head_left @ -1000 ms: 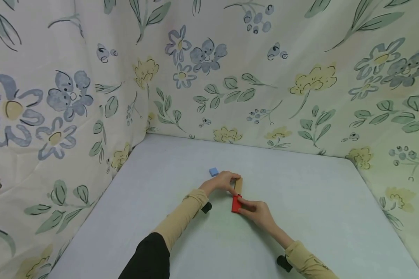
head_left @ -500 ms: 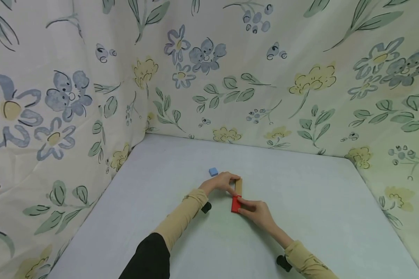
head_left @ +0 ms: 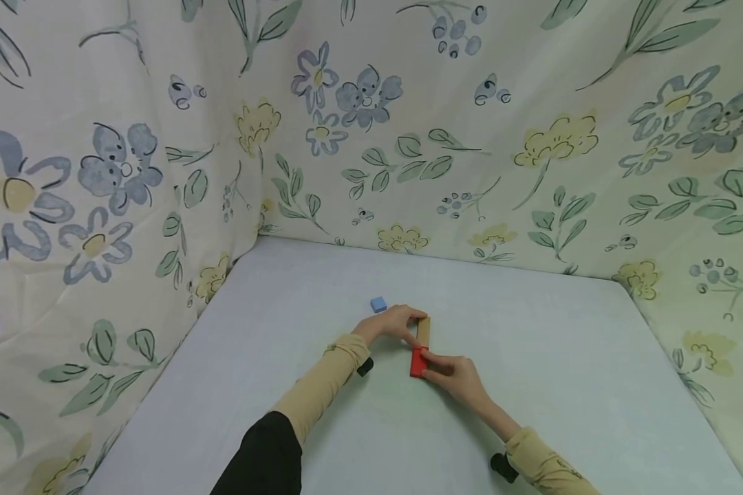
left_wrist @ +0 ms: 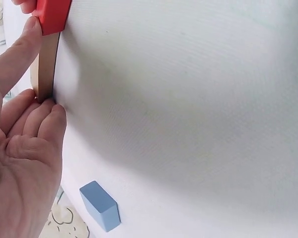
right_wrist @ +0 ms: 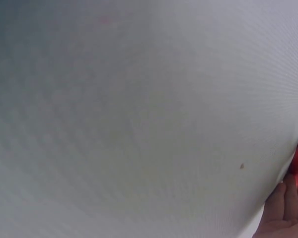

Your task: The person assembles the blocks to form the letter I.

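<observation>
A plain wooden block (head_left: 424, 333) (left_wrist: 48, 67) lies end to end with a red block (head_left: 417, 363) (left_wrist: 53, 16) on the white table. My left hand (head_left: 391, 324) spans the wooden block, fingertips at its far end and thumb by the seam, where it touches the red block's corner. From the right side, my right hand (head_left: 461, 377) pinches the red block between thumb and fingers. Only fingers of that hand and a red sliver show at the edge of the right wrist view. Beyond the left hand sits a small blue block (head_left: 378, 304) (left_wrist: 99, 206), touched by neither hand.
The white table (head_left: 563, 371) reaches back to a floral curtain (head_left: 439, 158), which also hangs along the left and right sides. A black wrist device (head_left: 503, 467) sits under the right forearm, and another black device (head_left: 365, 367) under the left.
</observation>
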`<state>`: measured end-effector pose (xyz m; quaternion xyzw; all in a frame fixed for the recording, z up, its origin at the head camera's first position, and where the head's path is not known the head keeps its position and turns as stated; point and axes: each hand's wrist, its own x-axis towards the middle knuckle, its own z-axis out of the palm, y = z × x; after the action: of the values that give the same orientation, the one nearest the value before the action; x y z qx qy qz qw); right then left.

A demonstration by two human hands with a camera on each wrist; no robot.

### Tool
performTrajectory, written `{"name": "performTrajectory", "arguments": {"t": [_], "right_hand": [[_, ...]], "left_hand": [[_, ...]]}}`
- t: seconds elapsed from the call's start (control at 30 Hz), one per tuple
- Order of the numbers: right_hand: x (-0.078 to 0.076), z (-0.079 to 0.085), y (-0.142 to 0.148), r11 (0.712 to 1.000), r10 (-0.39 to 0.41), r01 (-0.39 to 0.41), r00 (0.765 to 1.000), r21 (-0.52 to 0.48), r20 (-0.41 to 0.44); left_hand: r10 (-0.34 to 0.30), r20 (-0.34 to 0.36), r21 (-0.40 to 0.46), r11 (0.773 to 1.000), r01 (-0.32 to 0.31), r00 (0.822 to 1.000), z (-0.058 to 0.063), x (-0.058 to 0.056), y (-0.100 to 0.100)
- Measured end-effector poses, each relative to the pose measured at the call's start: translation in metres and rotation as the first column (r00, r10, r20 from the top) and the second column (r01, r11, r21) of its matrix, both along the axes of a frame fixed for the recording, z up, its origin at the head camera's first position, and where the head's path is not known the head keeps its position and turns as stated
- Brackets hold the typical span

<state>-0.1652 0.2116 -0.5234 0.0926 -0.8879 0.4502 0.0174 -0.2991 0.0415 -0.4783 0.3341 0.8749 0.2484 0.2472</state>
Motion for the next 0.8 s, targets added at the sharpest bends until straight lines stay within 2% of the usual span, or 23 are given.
{"name": "performTrajectory", "arguments": {"t": [0.17,0.37,0.8], "right_hand": [[0.000,0.000,-0.001,1.000,-0.007,0.007,1.000,-0.004,0.000],[0.000,-0.001,-0.001,1.000,-0.002,0.002,1.000,-0.004,-0.011],[0.000,-0.002,0.001,1.000,0.020,-0.020,0.999,-0.005,-0.038]], "left_hand": [[-0.002,-0.014,-0.025,1.000,0.002,1.000,0.004,0.001,0.001],[-0.028,-0.076,-0.089,0.996,0.021,0.997,0.010,0.004,0.003],[-0.046,-0.121,-0.138,0.990,0.029,0.992,0.011,0.003,0.009]]}}
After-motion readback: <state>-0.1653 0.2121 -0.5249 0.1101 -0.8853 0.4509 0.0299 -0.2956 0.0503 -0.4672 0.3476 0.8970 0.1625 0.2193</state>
